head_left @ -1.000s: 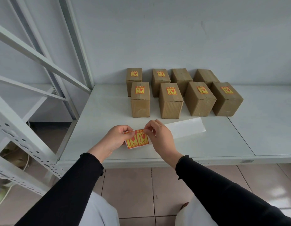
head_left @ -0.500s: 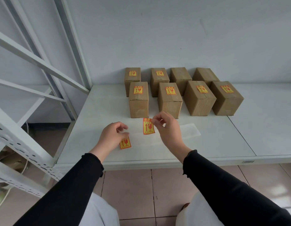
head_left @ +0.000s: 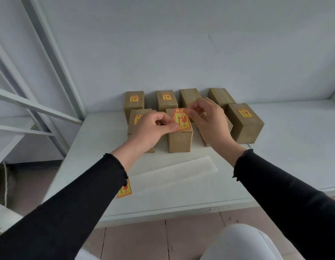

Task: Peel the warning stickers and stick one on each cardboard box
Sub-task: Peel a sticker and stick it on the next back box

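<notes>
Fingers (head_left: 189, 112) of the right hand (head_left: 209, 121) pinch the top right corner of a peeled warning sticker (head_left: 182, 119), while the left hand (head_left: 152, 128) closes thumb and forefinger on its lower left edge, holding it in the air over the front row of cardboard boxes. The sticker hangs upright, long axis vertical, its face towards the camera: yellow with a red-orange border, an up arrow and a wine-glass mark. The two boxes still bare on top, one (head_left: 190, 96) directly behind the sticker and another (head_left: 220, 96) to its right, stand in the back row beyond both hands, and the right hand looks nearer to them. The front middle box (head_left: 179, 141) stands below the sticker. Four other boxes visibly carry stickers. A spent backing strip (head_left: 172, 173) lies across the counter (head_left: 284, 147), and one last sticker (head_left: 124, 190) shows beside the left sleeve.
</notes>
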A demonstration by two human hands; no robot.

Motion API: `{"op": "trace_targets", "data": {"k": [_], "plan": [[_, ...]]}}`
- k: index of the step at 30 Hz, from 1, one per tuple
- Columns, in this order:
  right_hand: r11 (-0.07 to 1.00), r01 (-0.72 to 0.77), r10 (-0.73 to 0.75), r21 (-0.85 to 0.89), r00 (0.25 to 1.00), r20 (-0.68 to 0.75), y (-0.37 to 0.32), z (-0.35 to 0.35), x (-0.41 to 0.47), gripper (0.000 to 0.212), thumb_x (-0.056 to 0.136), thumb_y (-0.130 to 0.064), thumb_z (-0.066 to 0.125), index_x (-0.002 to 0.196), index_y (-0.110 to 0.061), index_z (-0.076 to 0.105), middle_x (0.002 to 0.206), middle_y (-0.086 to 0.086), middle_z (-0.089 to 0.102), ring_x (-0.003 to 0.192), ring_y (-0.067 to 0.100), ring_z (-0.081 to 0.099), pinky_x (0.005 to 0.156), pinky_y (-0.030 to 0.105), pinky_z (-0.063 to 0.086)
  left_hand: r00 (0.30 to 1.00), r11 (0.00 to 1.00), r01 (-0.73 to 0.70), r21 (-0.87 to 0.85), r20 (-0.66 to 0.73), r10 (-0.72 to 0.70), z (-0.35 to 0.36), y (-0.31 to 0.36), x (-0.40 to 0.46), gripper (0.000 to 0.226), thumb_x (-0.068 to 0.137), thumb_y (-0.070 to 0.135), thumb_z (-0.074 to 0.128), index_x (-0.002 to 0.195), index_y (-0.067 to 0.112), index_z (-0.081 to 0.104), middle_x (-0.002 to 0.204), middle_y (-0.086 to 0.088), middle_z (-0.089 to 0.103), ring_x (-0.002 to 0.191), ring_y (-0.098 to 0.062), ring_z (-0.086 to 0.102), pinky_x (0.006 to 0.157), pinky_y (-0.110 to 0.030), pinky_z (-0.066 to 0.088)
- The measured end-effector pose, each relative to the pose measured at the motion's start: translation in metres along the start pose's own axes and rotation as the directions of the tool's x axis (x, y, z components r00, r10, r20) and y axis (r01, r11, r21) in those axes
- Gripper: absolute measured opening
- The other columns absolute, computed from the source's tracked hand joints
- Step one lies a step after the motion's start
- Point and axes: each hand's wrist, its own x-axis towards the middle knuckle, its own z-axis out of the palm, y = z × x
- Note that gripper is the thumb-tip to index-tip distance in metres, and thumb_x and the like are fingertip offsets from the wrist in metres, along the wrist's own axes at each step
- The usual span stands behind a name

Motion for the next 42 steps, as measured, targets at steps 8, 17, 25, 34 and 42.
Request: {"op": "trace_targets", "data": {"k": [8, 17, 25, 34, 42], "plan": [[0.996, -0.092, 0.092, -0.008, 0.996, 0.004, 0.048, -0.012, 0.076, 0.01, 0.092, -0.022, 0.063, 0.082, -0.019, 0.065, 0.084, -0.005, 0.067, 0.073, 0.012, 0.059, 0.061, 0.028, 0.046, 0.998, 0.998, 0.039, 0.053, 0.051, -0.042, 0.03, 0.023, 0.09, 0.014, 0.087, 0.029, 0.074, 0.094, 0.018, 0.077, 0.094, 0.006, 0.072, 0.086, -0.003, 0.062, 0.066, -0.019, 0.041], [0.951, -0.296, 0.3, -0.093, 0.953, 0.04, 0.116, 0.021, 0.187, 0.006, 0.096, -0.023, 0.063, 0.093, -0.018, 0.066, 0.088, -0.008, 0.064, 0.074, 0.005, 0.057, 0.062, 0.019, 0.044, 0.987, 0.982, 0.152, 0.108, 0.036, -0.157, 0.061, 0.015, 0.225, 0.023, 0.086, 0.02, 0.075, 0.106, 0.007, 0.076, 0.095, -0.002, 0.068, 0.093, -0.019, 0.061, 0.078, -0.028, 0.047], [0.909, -0.358, 0.391, -0.212, 0.908, 0.147, 0.174, 0.058, 0.218, 0.008, 0.095, -0.025, 0.064, 0.09, -0.019, 0.066, 0.091, -0.002, 0.067, 0.075, 0.008, 0.059, 0.06, 0.021, 0.044, 0.932, 0.925, 0.348, 0.153, 0.048, -0.359, 0.09, -0.017, 0.286, 0.023, 0.086, 0.011, 0.076, 0.106, 0.002, 0.07, 0.086, -0.01, 0.072, 0.066, -0.019, 0.068, 0.071, -0.031, 0.062], [0.888, -0.363, 0.418, -0.283, 0.893, 0.167, 0.203, 0.073, 0.215, 0.011, 0.092, -0.027, 0.069, 0.09, -0.015, 0.069, 0.096, 0.001, 0.069, 0.091, 0.016, 0.064, 0.078, 0.032, 0.057, 0.899, 0.902, 0.414, 0.119, 0.1, -0.426, 0.102, -0.03, 0.298, 0.041, 0.086, 0.003, 0.075, 0.124, 0.001, 0.06, 0.103, -0.012, 0.067, 0.064, -0.016, 0.067, 0.053, -0.021, 0.057], [0.877, -0.384, 0.437, -0.29, 0.888, 0.147, 0.207, 0.08, 0.215, 0.011, 0.092, -0.028, 0.068, 0.09, -0.017, 0.069, 0.094, 0.001, 0.068, 0.089, 0.016, 0.064, 0.075, 0.028, 0.057, 0.894, 0.891, 0.418, 0.177, 0.097, -0.438, 0.107, -0.034, 0.303, 0.043, 0.085, 0.005, 0.076, 0.124, 0.001, 0.06, 0.102, -0.014, 0.069, 0.067, -0.018, 0.068, 0.062, -0.024, 0.058]]}}
